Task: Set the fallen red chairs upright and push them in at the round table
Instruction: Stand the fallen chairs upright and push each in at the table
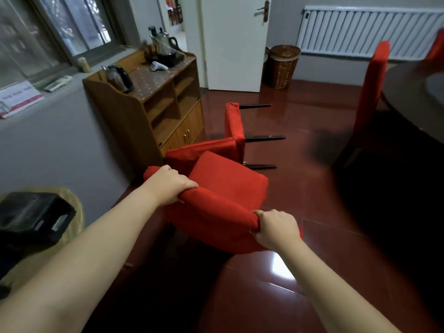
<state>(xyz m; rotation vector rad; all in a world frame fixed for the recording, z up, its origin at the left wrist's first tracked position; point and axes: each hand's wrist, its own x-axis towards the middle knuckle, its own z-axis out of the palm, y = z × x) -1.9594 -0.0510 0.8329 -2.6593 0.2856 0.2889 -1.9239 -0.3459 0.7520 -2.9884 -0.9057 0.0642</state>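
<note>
A red-covered chair (225, 186) stands in front of me, seat facing away. My left hand (168, 183) grips the left end of its backrest top, and my right hand (276, 227) grips the right end. Behind it a second red chair (233, 131) lies on its side on the floor, its dark legs pointing right. A third red chair (370, 92) stands upright at the dark round table (413, 97) on the right. Another red chair back (437, 46) shows at the far right edge.
A wooden cabinet (153, 104) with kettles stands left of the fallen chair. A wicker basket (283, 66) sits by the white door (233, 42). A radiator (370, 32) lines the far wall. A black object (33, 217) lies at my left. Glossy red floor stretches between chairs and table.
</note>
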